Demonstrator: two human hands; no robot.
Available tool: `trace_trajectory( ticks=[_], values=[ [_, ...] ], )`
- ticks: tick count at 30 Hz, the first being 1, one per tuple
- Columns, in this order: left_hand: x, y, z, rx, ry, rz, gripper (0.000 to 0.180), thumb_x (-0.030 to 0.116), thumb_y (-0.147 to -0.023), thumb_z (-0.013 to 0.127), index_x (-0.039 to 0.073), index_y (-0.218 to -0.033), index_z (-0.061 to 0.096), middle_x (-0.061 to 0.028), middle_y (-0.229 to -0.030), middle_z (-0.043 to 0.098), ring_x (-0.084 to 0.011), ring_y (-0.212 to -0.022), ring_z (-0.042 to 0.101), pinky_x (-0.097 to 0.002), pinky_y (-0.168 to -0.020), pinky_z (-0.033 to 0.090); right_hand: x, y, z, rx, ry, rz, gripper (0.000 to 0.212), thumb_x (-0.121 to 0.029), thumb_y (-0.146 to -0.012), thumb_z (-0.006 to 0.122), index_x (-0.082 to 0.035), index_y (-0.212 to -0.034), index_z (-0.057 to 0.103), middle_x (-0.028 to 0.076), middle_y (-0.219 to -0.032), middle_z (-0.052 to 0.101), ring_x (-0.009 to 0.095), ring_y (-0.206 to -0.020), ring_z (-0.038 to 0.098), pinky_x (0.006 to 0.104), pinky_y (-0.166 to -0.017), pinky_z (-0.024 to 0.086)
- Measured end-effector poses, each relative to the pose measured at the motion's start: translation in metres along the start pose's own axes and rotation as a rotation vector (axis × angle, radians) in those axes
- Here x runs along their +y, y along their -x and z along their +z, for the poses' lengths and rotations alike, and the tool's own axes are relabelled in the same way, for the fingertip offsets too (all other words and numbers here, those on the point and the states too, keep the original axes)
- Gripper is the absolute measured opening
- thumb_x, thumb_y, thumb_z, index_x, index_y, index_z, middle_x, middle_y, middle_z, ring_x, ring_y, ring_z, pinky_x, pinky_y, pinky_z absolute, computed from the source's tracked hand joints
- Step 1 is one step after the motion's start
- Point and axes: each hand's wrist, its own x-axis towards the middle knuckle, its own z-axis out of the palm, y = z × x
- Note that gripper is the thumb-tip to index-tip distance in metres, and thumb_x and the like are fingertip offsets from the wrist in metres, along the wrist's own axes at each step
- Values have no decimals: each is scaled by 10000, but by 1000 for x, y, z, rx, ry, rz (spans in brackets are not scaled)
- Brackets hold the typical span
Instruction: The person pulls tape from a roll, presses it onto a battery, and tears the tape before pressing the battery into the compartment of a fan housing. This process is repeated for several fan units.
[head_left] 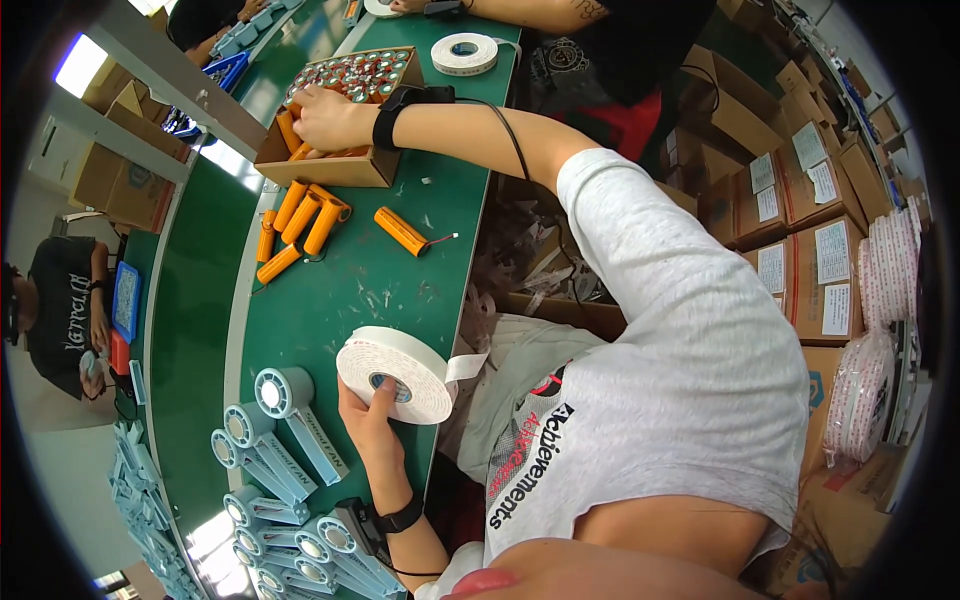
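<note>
My left hand (372,425) grips a wide roll of white tape (405,350) above the near edge of the green table, thumb in its core hole. A loose tape end (466,367) sticks out toward my body. My right arm stretches across to a cardboard box (345,172). In it, my right hand (335,122) is curled at an orange cylindrical battery pack (287,131); its fingertips are partly hidden. Rows of upright cells with silvery tops (355,75) fill the rest of the box. Several orange battery packs (322,227) lie beside it, and one with a wire (400,232) lies apart.
Light blue handheld fans (283,393) lie grouped on the table by my left forearm. Another tape roll (464,54) lies beyond the box. Co-workers (68,310) are across the table and at the far end. Stacked cartons (800,250) and wrapped rolls (890,270) stand behind me.
</note>
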Motion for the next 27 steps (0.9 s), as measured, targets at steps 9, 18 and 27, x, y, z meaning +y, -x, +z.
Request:
trace_trajectory(
  ticks=[9, 18, 27],
  values=[
    [1, 0, -1, -21, -18, 7, 444, 31, -799, 553, -34, -1219, 426, -104, -1106, 560, -180, -1007, 546, -296, -891, 401, -7, -23, 4, -48, 37, -99, 383, -384, -860, 503, -51, -1022, 604, 101, -801, 653, 278, -879, 609, 460, -829, 387],
    [-2, 5, 1, -17, -21, 19, 437, 39, -809, 539, -33, -1224, 422, -103, -1108, 562, -184, -1009, 547, -301, -897, 400, -3, -17, 16, -186, -429, 126, 449, -341, -776, 586, -30, -1100, 581, 141, -1020, 639, 292, -920, 627, 422, -746, 497],
    [-2, 8, 4, -16, 4, 27, 422, 35, -824, 523, -27, -1229, 422, -96, -1111, 563, -174, -1011, 547, -301, -897, 401, -2, -22, 27, -116, -501, 215, 420, -311, -744, 611, -36, -1059, 572, 166, -957, 643, 323, -885, 627, 425, -725, 495]
  ],
)
